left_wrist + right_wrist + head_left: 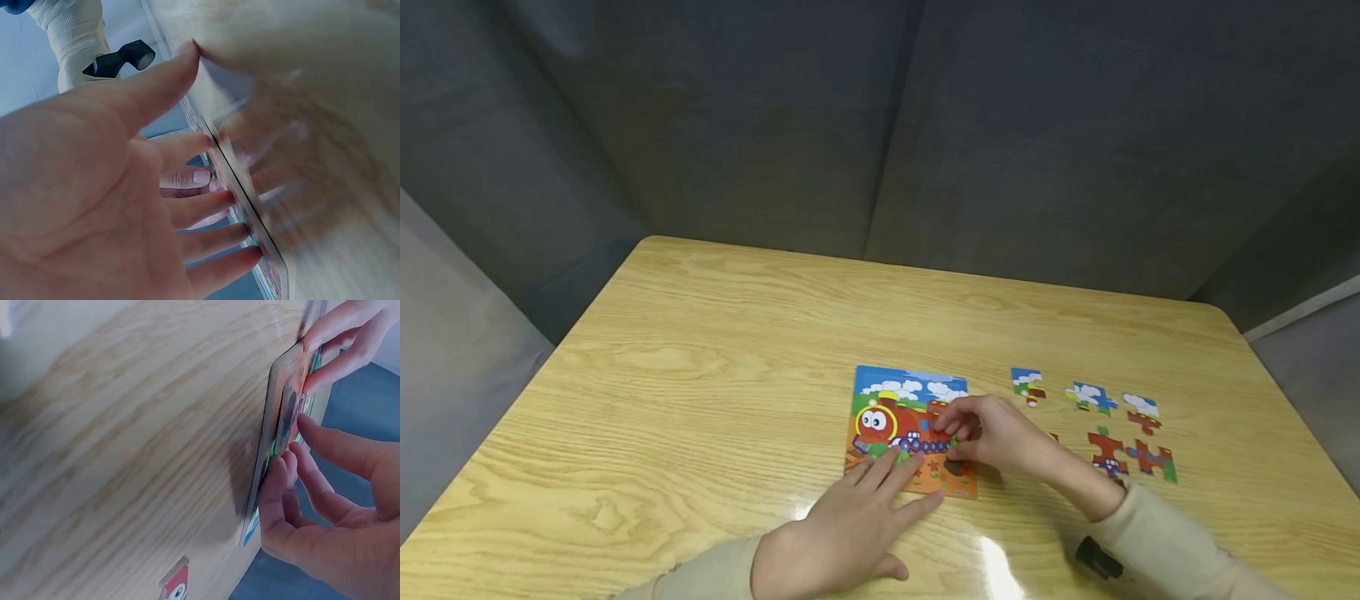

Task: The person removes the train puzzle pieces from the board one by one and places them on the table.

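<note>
A train jigsaw puzzle (867, 377) lies flat on the table, showing a red engine with eyes under a cloudy sky. My left hand (853, 525) spreads over its lower edge; in the left wrist view the straight fingertips (240, 232) rest along the board's rim. At the right part of the picture, my right hand (996, 433) pinches a puzzle piece (287, 415) between thumb and fingers. That piece sits slightly raised above the board in the right wrist view, and the fingers cover part of it.
Several loose puzzle pieces lie to the right, among them a sky-and-green piece (1026, 382), a cloud piece (1092, 397) and a red-and-green piece (1152, 460). One more is partly hidden behind my right wrist. Dark curtains (880, 125) hang beyond the wooden table (700, 375).
</note>
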`<action>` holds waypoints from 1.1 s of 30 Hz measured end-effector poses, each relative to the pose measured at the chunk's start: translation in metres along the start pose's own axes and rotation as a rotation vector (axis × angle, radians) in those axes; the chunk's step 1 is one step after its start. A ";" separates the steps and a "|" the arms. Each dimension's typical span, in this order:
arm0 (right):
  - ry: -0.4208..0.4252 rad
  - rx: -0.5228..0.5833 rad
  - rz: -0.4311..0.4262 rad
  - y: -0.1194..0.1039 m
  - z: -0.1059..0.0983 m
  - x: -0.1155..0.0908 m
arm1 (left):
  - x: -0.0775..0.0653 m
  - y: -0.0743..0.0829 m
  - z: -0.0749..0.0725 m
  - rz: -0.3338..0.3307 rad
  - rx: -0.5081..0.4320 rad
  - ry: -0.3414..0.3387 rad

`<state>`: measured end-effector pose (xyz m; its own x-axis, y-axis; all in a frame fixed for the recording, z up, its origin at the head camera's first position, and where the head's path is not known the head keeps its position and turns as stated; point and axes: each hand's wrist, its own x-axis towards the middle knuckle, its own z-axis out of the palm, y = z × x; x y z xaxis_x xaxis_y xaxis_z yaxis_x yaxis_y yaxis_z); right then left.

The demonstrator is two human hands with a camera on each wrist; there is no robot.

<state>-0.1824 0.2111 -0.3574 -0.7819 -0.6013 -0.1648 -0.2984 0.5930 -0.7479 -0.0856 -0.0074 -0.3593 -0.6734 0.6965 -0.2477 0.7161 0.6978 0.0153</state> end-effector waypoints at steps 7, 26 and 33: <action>-0.015 0.067 -0.032 -0.004 0.006 0.000 | 0.001 0.000 -0.001 0.005 0.019 -0.007; -0.064 0.193 0.003 0.011 -0.017 -0.033 | 0.001 0.002 -0.002 -0.004 0.034 -0.016; -0.047 0.178 0.123 0.035 -0.034 -0.065 | 0.001 0.002 -0.003 -0.004 0.044 -0.017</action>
<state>-0.1607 0.2887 -0.3515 -0.7790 -0.5569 -0.2883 -0.0976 0.5618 -0.8215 -0.0853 -0.0055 -0.3569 -0.6735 0.6906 -0.2637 0.7210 0.6923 -0.0282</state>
